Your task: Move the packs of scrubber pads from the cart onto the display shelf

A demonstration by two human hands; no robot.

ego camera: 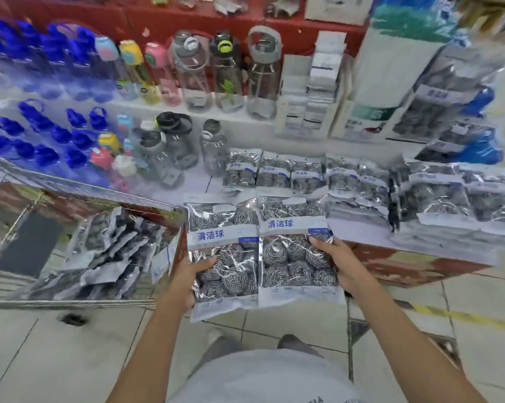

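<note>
Shop aisle, tiled floor; head view only. Display shelf (204, 181) is carrying water bottles (225, 74) at back and rows of scrubber packs (306, 173) along front, so task is partly done, by my read. Cart (79, 187), wire-sided, is still holding a loose heap of packs (108, 251), approx. more trips needed. Left hand (191, 274) is gripping left pack (222, 257), fingers curled under, thumb on top. Right hand (342, 263) is gripping right pack (296, 248) likewise. Both packs are hovering just before shelf edge. Packs: crinkly clear film, white label band, coiled steel-wool balls inside.
</note>
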